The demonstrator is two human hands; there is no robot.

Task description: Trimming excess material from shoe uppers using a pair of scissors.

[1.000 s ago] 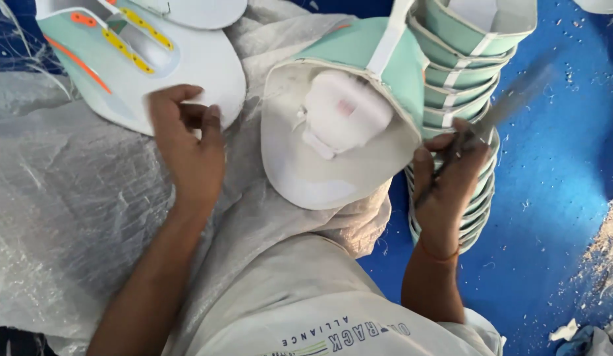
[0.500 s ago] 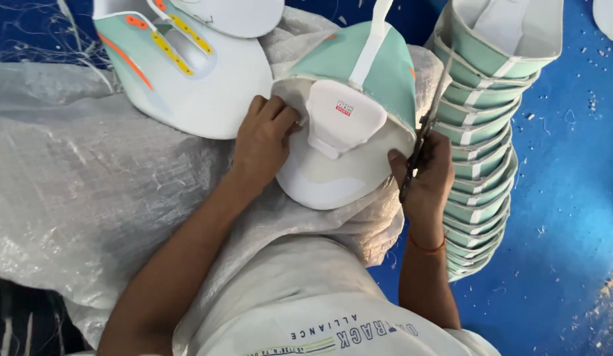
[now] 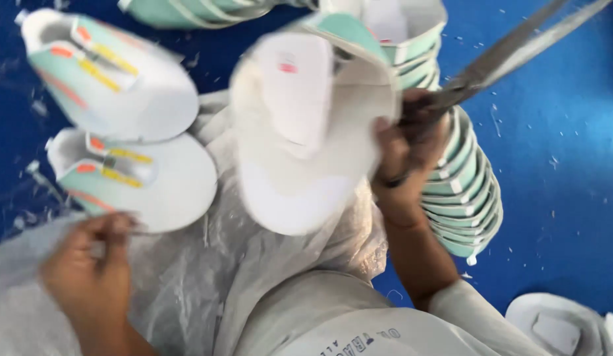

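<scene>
Blue floor mat, littered with small white scraps, with a crumpled translucent plastic sheet spread over the person's lap. Right hand is closed around the handles of a pair of grey metal scissors; same hand's fingers also pinch the right edge of a white-and-mint shoe upper piece, which is lifted above the sheet, motion-blurred, white inner side facing the camera with a small red mark near its top. Scissor blades run up and right toward the top right corner of the mat; can't tell if the blades are parted, too blurred. Just behind and right of the hand sits a tall stack of nested mint-and-white shoe pieces, standing on the mat and leaning a bit. Left hand is low at the left edge, fingers curled, resting on the plastic sheet; blur hides whether it pinches the sheet or just presses it. Just above it lie two finished-looking pieces, mint with orange and yellow stripes: nearer one touching the sheet's edge, farther one toward the mat's top left corner, the two overlapping slightly. Another white piece lies at the bottom right corner.
</scene>
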